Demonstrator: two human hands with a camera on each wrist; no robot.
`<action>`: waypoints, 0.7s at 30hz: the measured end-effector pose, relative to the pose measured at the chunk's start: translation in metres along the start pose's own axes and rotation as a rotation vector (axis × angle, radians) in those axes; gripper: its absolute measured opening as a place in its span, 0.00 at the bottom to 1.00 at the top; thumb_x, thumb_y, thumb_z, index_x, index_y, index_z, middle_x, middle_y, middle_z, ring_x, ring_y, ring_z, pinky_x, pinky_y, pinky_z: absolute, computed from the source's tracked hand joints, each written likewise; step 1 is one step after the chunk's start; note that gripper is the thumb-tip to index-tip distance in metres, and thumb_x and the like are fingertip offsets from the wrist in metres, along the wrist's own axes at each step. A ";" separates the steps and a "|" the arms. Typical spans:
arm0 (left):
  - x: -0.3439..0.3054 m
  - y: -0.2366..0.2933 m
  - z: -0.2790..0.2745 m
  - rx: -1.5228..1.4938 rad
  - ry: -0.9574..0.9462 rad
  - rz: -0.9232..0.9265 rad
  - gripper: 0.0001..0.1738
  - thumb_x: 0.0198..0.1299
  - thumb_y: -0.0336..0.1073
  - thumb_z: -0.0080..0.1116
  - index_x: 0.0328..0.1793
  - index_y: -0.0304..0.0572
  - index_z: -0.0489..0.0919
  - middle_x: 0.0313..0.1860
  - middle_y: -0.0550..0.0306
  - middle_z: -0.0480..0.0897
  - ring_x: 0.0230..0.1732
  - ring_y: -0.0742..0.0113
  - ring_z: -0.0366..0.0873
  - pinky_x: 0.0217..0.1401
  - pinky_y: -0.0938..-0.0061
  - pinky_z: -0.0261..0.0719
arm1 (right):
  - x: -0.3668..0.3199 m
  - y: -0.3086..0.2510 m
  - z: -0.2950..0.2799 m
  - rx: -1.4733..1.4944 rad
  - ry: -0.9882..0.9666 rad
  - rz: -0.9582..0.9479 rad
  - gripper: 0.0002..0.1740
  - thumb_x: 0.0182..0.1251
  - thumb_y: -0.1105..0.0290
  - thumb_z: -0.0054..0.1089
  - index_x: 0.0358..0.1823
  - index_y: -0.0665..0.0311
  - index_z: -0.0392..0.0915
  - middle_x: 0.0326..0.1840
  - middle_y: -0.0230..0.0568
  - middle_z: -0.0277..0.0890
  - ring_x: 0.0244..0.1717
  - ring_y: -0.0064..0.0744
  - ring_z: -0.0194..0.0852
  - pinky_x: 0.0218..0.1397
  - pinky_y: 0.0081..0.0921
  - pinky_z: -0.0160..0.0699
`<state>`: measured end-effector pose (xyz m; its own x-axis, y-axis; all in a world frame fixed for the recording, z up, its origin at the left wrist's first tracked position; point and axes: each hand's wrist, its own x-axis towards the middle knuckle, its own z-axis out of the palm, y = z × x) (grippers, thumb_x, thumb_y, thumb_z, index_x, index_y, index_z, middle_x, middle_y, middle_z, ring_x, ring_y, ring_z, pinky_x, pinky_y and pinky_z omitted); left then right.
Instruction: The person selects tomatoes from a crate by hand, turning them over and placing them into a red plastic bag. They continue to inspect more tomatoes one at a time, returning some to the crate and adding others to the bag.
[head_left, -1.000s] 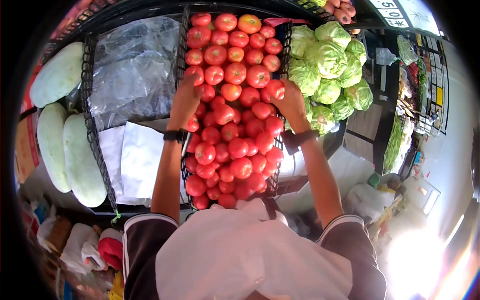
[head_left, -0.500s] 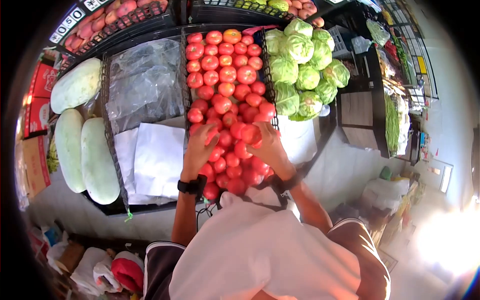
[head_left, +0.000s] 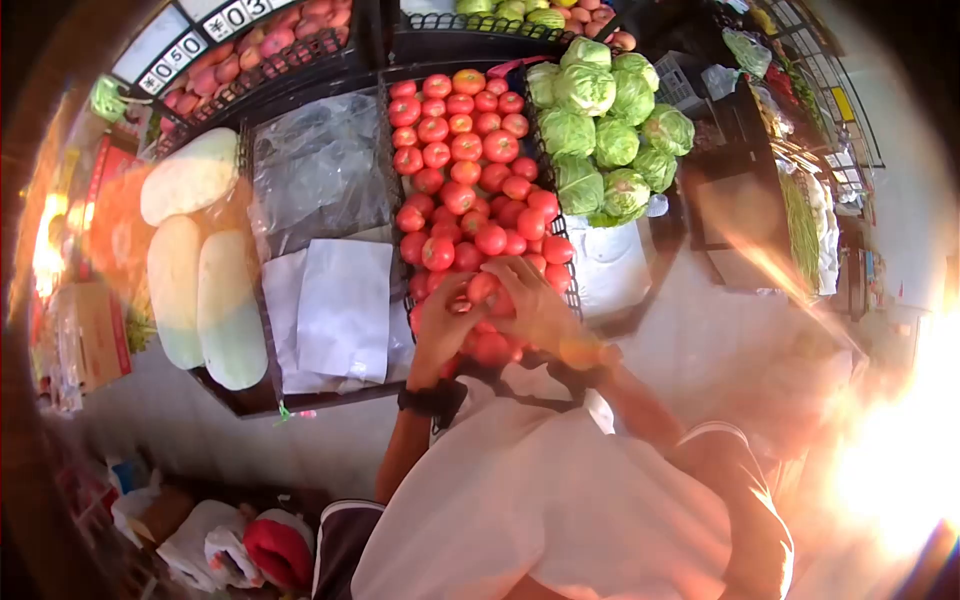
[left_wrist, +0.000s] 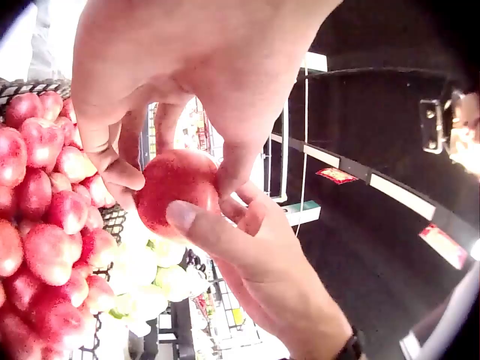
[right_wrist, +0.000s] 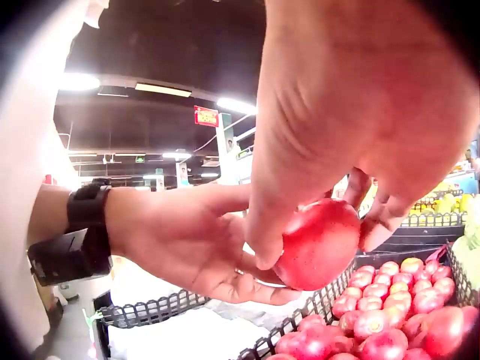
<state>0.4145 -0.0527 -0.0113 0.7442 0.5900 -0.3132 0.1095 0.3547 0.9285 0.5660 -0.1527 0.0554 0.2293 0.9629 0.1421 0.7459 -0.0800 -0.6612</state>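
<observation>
One round red tomato [right_wrist: 321, 244] is held between both hands, above the near end of the tomato crate. In the head view my right hand [head_left: 545, 310] reaches over it from the right. The right wrist view has the thumb and fingers of that hand curled about the tomato's sides. My left hand [head_left: 440, 325] comes in from the left. Its thumb and fingertips rest on opposite sides of the tomato [left_wrist: 180, 191] in the left wrist view. Loose tomatoes [head_left: 465, 165] fill the crate beneath and beyond the hands, the nearest ones partly hidden by them.
Pale green cabbages [head_left: 600, 120] are piled right of the tomatoes. On the left lie clear plastic bags [head_left: 325, 165], white paper sheets [head_left: 345, 310] and large pale gourds [head_left: 230, 310]. Black mesh dividers [head_left: 545, 160] separate the sections. Price signs [head_left: 190, 50] stand at the back left.
Both hands have drawn back from the crate's middle toward the body and come together. The tomato that the right hand held is now between both hands. The head view has shifted.
</observation>
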 end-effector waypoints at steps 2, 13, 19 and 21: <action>-0.002 0.026 0.010 -0.026 -0.032 0.021 0.26 0.61 0.36 0.71 0.63 0.36 0.77 0.55 0.56 0.82 0.54 0.69 0.81 0.54 0.75 0.81 | 0.005 -0.009 -0.018 0.059 0.013 -0.008 0.39 0.45 0.68 0.75 0.63 0.62 0.71 0.51 0.51 0.76 0.57 0.58 0.72 0.60 0.47 0.75; 0.008 0.045 0.017 0.383 0.010 0.123 0.22 0.66 0.39 0.66 0.62 0.36 0.76 0.57 0.47 0.81 0.58 0.56 0.81 0.53 0.66 0.81 | 0.164 0.157 -0.161 -0.338 0.062 -0.001 0.30 0.46 0.69 0.75 0.52 0.64 0.72 0.49 0.56 0.74 0.49 0.60 0.77 0.50 0.46 0.83; -0.015 0.028 0.011 0.584 0.199 0.056 0.18 0.63 0.34 0.63 0.58 0.34 0.78 0.52 0.41 0.82 0.54 0.42 0.79 0.57 0.58 0.78 | 0.279 0.306 -0.117 -0.578 -0.069 0.101 0.34 0.46 0.69 0.73 0.57 0.64 0.70 0.57 0.61 0.71 0.60 0.61 0.74 0.57 0.49 0.82; -0.030 -0.006 0.003 0.662 0.254 0.011 0.18 0.63 0.33 0.62 0.57 0.34 0.78 0.49 0.41 0.81 0.52 0.39 0.78 0.55 0.57 0.77 | 0.300 0.329 -0.087 -0.711 -0.046 0.204 0.35 0.47 0.65 0.76 0.58 0.61 0.71 0.61 0.56 0.70 0.61 0.56 0.75 0.59 0.49 0.81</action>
<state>0.3932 -0.0746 -0.0072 0.5801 0.7703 -0.2649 0.5401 -0.1202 0.8330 0.9348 0.0873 -0.0558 0.3919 0.9196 0.0260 0.9198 -0.3911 -0.0319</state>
